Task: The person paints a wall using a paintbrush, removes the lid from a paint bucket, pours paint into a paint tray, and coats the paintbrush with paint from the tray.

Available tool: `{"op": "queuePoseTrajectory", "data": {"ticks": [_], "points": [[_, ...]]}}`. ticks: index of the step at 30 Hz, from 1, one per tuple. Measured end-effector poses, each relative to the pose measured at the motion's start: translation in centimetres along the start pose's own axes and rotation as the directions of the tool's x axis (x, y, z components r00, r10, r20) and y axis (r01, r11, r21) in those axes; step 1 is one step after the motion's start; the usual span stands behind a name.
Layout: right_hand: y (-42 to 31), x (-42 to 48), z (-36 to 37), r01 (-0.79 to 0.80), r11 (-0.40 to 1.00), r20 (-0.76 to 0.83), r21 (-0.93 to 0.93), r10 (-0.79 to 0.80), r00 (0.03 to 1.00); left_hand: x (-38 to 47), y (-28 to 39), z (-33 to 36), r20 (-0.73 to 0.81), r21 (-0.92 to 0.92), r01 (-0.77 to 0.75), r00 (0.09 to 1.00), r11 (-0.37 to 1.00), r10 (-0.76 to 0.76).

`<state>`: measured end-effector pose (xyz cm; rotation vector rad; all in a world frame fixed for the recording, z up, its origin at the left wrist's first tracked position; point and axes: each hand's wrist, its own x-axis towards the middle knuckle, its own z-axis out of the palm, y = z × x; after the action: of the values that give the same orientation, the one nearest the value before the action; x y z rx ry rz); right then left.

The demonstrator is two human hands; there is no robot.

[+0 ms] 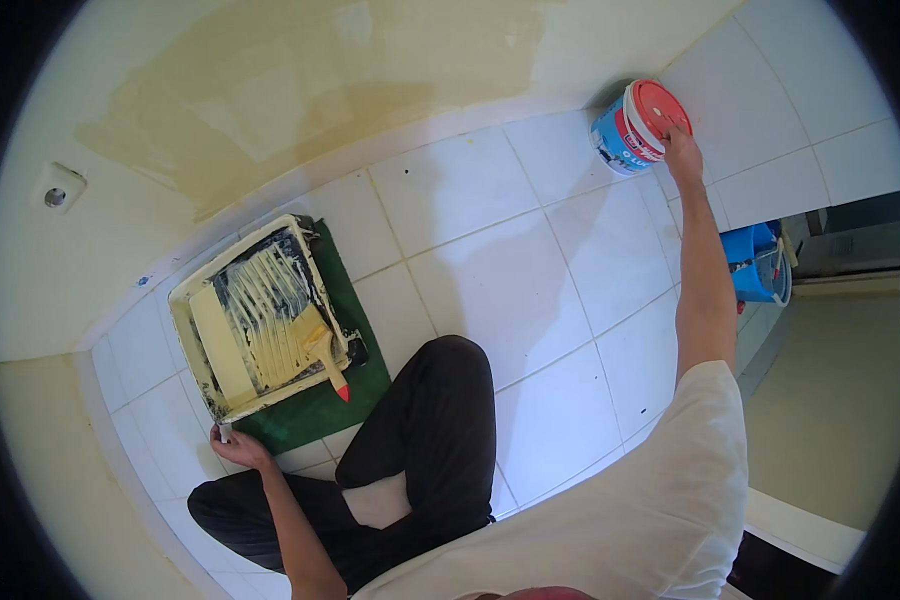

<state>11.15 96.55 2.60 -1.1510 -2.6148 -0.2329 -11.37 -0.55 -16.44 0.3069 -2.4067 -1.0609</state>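
Observation:
At the upper right, my right hand (681,154) grips the edge of the red lid (656,105) on a blue, white and red plastic paint bucket (616,141). The bucket leans a little against the tiled wall. My left hand (241,450) is by the near left corner of a paint tray (181,330), fingers bent; something small and whitish shows at the fingertips, too small to name. The tray holds pale yellow paint and has a ribbed slope. A flat paintbrush (330,369) lies on the slope, its red-tipped handle over the rim.
Green sheet (360,315) lies under the tray on white floor tiles (487,277). My crossed legs (450,405) are close to its right. The wall (435,45) behind bears a darker yellow patch. A socket (56,196) is at left, a blue bucket (750,262) with tools at right.

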Motion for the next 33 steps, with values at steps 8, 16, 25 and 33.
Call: {"op": "queuePoseTrajectory", "data": {"ticks": [8, 16, 25, 33], "points": [[1.1, 1.1, -0.6, 0.136, 0.988, 0.031, 0.066, -0.139, 0.990, -0.1, 0.1, -0.5, 0.015, 0.047, 0.018, 1.000, 0.999, -0.019], [0.7, 0.8, -2.7, 0.207, 0.971, -0.174, 0.122, -0.184, 0.967, -0.2, 0.6, -0.1, -0.001, -0.001, 0.019, 1.000, 1.000, -0.019], [-0.5, 1.8, -2.9, -0.108, 0.713, -0.334, 0.693, 0.449, 0.829, 0.5, -0.7, -0.2, -0.002, -0.001, 0.036, 0.999, 0.999, -0.036], [-1.9, -5.1, -1.2, 0.128, -0.220, 0.046, 0.967, 0.646, 0.762, 0.4, -0.4, -0.3, -0.004, -0.066, 0.058, 0.998, 0.996, -0.059]]}}
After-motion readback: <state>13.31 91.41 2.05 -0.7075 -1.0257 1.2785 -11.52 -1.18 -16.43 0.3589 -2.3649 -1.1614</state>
